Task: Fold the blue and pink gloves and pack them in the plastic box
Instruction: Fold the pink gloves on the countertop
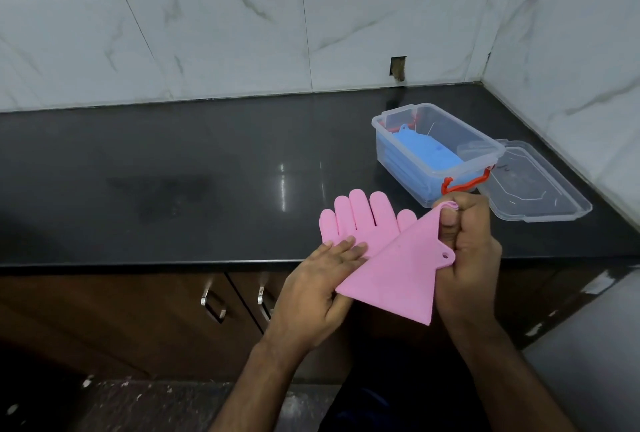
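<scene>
Pinching a corner of the pink glove (388,258) between my right hand's (465,258) curled fingers (450,220), I hold its cuff part lifted and turned over toward the glove's own fingers, just in front of the plastic box (436,154). My left hand (322,286) lies flat, its fingers (346,246) straight and pressing the glove's palm area down at the front edge of the black bench (173,171). I count one pink glove in my hands; whether a second lies under it I cannot tell. One plastic box stands open on the bench to the right, near the corner of the tiled wall (242,33), with blue gloves (426,151) already inside it; how many are in there I cannot make out. One clear lid (540,189) lies flat on the bench, touching the box's right side. One red handle (464,183) hangs at the box's near end, just above my right hand. Two metal cabinet handles (213,303) show below the bench edge.
</scene>
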Tool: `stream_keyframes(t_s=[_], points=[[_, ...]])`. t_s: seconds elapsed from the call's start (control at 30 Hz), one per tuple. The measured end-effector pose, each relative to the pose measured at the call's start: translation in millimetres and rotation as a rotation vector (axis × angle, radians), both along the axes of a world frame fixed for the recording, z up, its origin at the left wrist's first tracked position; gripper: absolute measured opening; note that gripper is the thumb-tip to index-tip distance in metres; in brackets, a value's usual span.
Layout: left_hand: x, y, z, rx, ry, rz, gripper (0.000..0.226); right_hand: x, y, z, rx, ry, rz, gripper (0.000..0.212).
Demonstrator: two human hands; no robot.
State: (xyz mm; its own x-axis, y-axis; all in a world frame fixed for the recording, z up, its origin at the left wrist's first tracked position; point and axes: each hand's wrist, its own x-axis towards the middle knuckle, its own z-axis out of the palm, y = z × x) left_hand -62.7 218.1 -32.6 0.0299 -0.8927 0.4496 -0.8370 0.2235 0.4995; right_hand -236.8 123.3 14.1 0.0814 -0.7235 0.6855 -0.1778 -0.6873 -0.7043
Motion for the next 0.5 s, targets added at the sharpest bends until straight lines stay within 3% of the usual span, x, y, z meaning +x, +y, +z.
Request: stream_keyframes(t_s=[0.13,0.27,0.33,0.4,0.5], points=[[-1.5,-1.9,0.4,-0.043,0.107,-0.023,0.041,-1.1,-4.2,-0.9,0.021,0.026,-0.004,0.023],[-8.3,-3.3,3.1,-0.208,0.485,-0.040,0.033,1.3,-6.5,9.0,0.040,0.052,0.005,0.033],[-11.0,-6.7,4.3,-0.170,0.636,-0.007,0.022,3.4,-13.5,12.5,0.079,0.113,-0.021,0.030],[-13.3,-12.4,6.2,-0.077,0.773,0.070,0.019,7.6,-27.2,13.7,0.150,0.264,-0.090,0.028],[-13.0,-21.5,7.1,0.066,1.028,0.215,0.054,19.7,-50.8,13.3,0.368,0.654,-0.102,0.025]])
